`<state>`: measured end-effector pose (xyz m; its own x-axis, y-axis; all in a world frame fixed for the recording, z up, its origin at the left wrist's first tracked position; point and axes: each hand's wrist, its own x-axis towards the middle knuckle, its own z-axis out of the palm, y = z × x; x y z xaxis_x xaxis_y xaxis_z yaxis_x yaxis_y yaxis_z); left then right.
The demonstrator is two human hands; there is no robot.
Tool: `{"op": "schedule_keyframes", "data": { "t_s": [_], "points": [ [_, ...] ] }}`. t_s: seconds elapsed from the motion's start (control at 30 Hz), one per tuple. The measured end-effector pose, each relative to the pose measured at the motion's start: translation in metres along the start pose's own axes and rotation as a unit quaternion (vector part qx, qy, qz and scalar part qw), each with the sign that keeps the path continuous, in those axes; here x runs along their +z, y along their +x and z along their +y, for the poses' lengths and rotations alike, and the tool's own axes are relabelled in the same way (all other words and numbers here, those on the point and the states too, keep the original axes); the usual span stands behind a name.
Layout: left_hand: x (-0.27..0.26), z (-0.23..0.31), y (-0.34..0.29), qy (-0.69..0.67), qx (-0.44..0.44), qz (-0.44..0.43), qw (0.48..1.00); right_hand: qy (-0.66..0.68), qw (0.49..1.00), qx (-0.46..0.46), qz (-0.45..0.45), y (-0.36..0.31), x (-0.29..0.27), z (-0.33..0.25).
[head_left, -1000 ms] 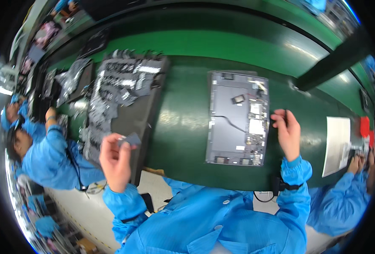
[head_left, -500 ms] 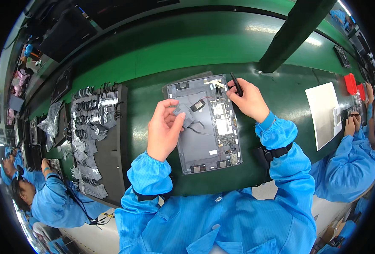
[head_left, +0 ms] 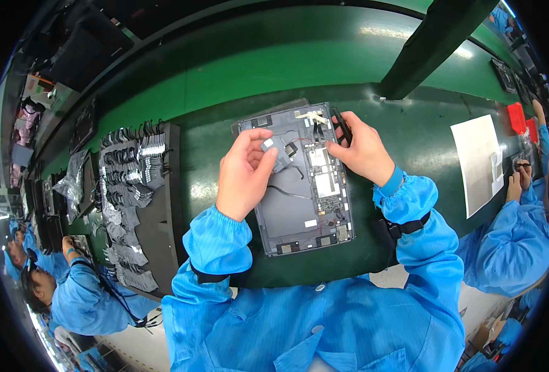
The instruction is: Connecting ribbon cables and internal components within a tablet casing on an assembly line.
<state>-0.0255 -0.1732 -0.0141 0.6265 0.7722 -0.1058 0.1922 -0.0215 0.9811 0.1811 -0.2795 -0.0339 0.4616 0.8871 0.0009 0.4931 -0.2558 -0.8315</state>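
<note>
An opened tablet-like device housing point(head_left: 280, 220), dark grey, lies in front of me, with a circuit board point(head_left: 324, 177) along its right side. Over its left upper part, my left hand point(head_left: 243, 177) pinches a thin grey flexible piece point(head_left: 280, 160) between thumb and fingers; dark thin strips trail beneath it. My right hand point(head_left: 368, 152) is closed around a slim black pen-like tool point(head_left: 341, 126) at the housing's upper right edge. The tool's exact kind is unclear. Pale tape strips point(head_left: 311, 116) and short black cables lie at the top, close to the right fingers.
Left of the housing, a dark tray point(head_left: 159, 239) carries rows of many similar grey pieces. A white sheet point(head_left: 476, 161) lies to the right, with red bins point(head_left: 517, 119) beyond. A dark post point(head_left: 432, 53) rises at the back. Co-workers in blue sit on both sides.
My left hand has moved slightly up with the grey piece, which has shifted right over the housing. My right fingers have come lower, nearer the board's top, still holding the tool.
</note>
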Motion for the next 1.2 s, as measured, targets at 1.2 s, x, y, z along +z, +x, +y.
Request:
{"op": "schedule_keyframes", "data": {
  "t_s": [1.2],
  "points": [
    [0.03, -0.004, 0.023, 0.341, 0.212, -0.064, 0.914, 0.386, 0.912, 0.139, 0.029, -0.026, -0.005, 0.003]
  ]
}}
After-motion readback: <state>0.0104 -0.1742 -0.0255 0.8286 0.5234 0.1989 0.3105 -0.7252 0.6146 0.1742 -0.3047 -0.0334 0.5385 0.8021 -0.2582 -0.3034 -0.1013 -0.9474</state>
